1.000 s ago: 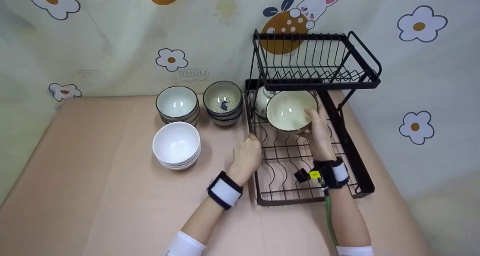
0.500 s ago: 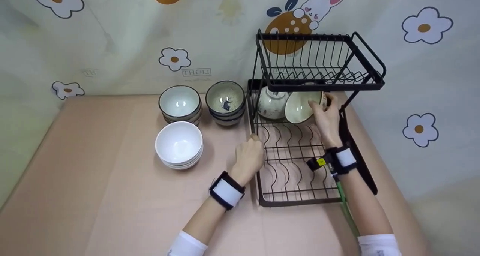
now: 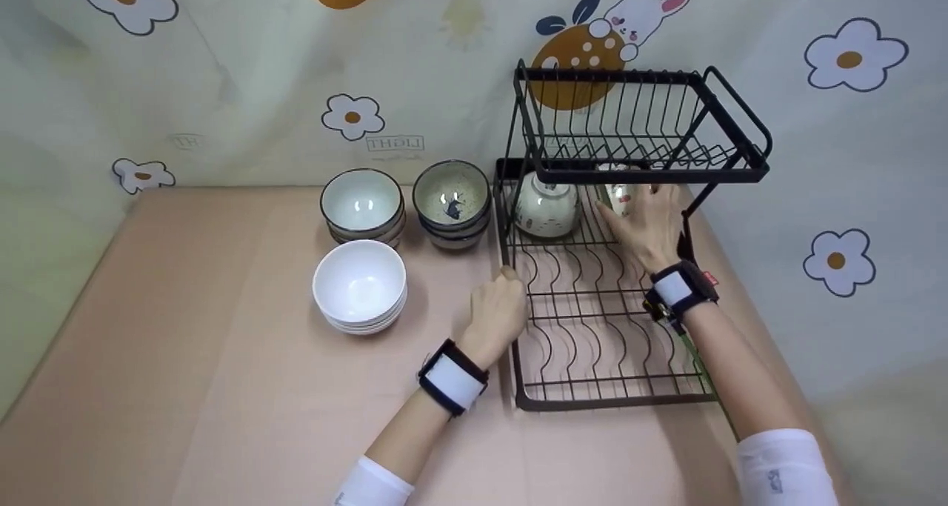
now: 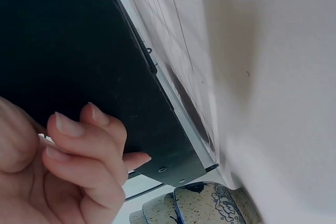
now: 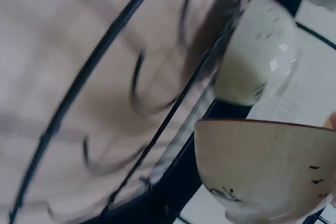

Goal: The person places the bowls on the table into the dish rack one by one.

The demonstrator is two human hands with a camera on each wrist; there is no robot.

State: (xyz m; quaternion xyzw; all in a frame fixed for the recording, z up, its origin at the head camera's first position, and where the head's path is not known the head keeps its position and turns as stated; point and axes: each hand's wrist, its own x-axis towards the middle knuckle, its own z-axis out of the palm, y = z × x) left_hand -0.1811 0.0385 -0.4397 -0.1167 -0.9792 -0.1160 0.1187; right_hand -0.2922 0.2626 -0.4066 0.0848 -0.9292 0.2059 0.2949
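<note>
Black rack [image 3: 592,321] — white bowls [image 3: 359,284] — flowered backdrop [image 3: 222,69].

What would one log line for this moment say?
right hand: holds bowl in rack | left hand: grips rack edge

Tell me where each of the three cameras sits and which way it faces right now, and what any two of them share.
Head: worn on the head, facing forward and down at the table, the dish rack and three bowl stacks; both forearms, the left hand and the right hand show.
Left wrist: at the left hand, looking along the rack's dark edge; curled fingers show.
Right wrist: at the right hand, blurred, facing the rack wires and the cream bowl; barely any hand shows.
Shared: the right wrist and head views both show the racked bowl.
</note>
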